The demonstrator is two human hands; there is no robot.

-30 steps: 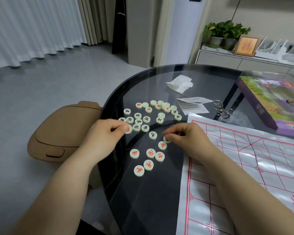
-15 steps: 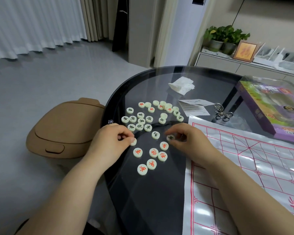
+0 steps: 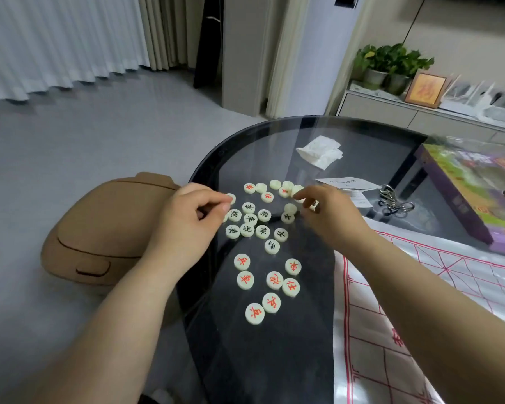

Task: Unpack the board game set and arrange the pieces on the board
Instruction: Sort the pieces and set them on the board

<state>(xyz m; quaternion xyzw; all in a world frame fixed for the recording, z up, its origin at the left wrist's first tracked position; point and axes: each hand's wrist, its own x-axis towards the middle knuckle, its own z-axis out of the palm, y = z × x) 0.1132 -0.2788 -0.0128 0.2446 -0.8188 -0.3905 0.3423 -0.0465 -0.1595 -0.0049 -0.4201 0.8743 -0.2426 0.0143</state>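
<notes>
A black 炮 is on one round piece [image 3: 234, 214] and on the next piece [image 3: 247, 228], at 5 o'clock from it. A third piece [image 3: 281, 234] has a black 士. At 6 o'clock from it, a near piece [image 3: 291, 286] has a red 仕. The words on the purple box [image 3: 464, 193] are too blurry to read.

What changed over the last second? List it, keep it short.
Left hand set a red piece down with the near red group, then returned to the far pile. Right hand let go a black piece and reached to the far pile. Board and box stayed put.
</notes>
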